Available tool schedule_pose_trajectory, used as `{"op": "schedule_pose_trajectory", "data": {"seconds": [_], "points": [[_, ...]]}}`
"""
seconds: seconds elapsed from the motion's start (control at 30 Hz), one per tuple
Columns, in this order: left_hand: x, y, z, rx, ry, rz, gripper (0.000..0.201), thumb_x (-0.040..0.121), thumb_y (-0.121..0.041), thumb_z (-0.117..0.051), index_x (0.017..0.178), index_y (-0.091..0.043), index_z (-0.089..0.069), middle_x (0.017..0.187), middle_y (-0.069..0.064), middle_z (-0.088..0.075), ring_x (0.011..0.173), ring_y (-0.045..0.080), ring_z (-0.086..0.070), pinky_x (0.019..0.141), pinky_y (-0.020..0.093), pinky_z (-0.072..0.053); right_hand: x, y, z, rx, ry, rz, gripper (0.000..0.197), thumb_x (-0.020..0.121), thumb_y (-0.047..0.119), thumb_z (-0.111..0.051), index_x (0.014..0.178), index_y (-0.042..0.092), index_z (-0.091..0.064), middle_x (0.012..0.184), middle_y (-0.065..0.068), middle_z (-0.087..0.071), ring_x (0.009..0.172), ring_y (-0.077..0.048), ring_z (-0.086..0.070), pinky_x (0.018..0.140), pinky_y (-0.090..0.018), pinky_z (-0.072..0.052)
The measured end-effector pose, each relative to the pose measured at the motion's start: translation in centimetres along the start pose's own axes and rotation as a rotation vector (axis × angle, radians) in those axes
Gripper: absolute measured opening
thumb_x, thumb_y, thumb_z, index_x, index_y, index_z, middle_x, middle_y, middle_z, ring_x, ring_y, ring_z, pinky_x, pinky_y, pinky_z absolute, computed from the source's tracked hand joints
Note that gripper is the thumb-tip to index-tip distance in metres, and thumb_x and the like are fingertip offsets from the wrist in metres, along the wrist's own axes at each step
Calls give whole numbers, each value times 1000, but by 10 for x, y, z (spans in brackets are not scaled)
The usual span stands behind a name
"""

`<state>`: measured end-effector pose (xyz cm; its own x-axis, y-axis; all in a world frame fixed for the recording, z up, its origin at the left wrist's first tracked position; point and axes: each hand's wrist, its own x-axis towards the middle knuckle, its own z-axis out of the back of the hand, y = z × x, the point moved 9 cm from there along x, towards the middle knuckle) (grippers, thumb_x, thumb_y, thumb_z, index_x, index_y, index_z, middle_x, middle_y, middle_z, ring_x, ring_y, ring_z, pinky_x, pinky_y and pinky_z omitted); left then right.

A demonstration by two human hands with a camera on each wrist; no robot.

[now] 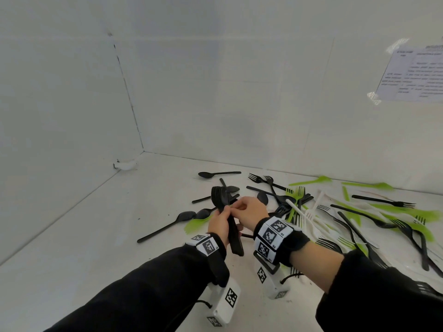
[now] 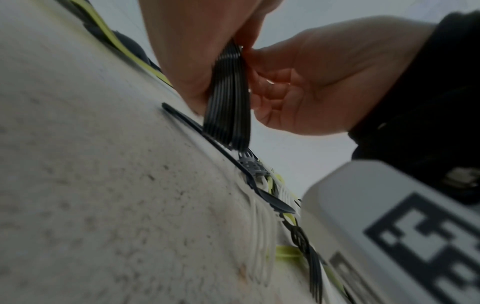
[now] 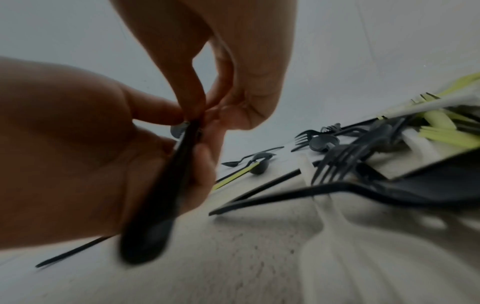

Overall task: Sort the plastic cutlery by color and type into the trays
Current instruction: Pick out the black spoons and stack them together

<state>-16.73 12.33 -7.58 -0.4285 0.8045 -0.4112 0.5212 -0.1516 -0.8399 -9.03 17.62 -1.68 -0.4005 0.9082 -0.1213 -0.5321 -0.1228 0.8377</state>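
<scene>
The left hand (image 1: 219,224) is curled round a nested stack of black spoons (image 1: 225,212), bowls up and handles angled down toward the wrist, while the right hand (image 1: 249,212) pinches at the stack's neck with thumb and fingertips, most likely squaring the spoons so they travel as one bundle. Beyond the hands, loose black spoons (image 1: 217,174), black forks (image 1: 383,201), green cutlery (image 1: 311,181) and white forks (image 1: 309,215) lie jumbled, still unsorted, to the right on the white speckled worktop (image 1: 84,248). White walls (image 1: 72,92) meet in a corner; a printed sheet (image 1: 414,75) is taped at right, and no trays are in view.
</scene>
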Motion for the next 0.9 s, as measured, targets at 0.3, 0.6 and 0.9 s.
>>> {"op": "schedule_pose_trajectory", "data": {"seconds": [0.3,0.6,0.9], "points": [[-7,-31,56,26,-165,-87,21,101,-20,-38,87,-10,-50,77,5,-50,49,19,-41,50,27,-37,51,46,-42,-441,172,173,30,94,10,-45,120,13,-61,126,-6,-60,118,-22,-54,100,-29,-42],[-14,-29,70,-42,-193,42,23,99,-25,-41,89,-9,-54,74,6,-48,50,18,-42,50,26,-37,76,41,-93,-1079,310,253,21,94,20,-47,105,21,-65,99,0,-59,113,-23,-53,106,-46,-22],[-14,-38,73,-193,-152,9,26,96,-25,-39,80,-10,-52,63,2,-45,34,12,-38,38,16,-33,57,69,-108,-507,393,222,20,94,12,-46,87,4,-62,86,-8,-63,82,-23,-59,66,-23,-38]]}}
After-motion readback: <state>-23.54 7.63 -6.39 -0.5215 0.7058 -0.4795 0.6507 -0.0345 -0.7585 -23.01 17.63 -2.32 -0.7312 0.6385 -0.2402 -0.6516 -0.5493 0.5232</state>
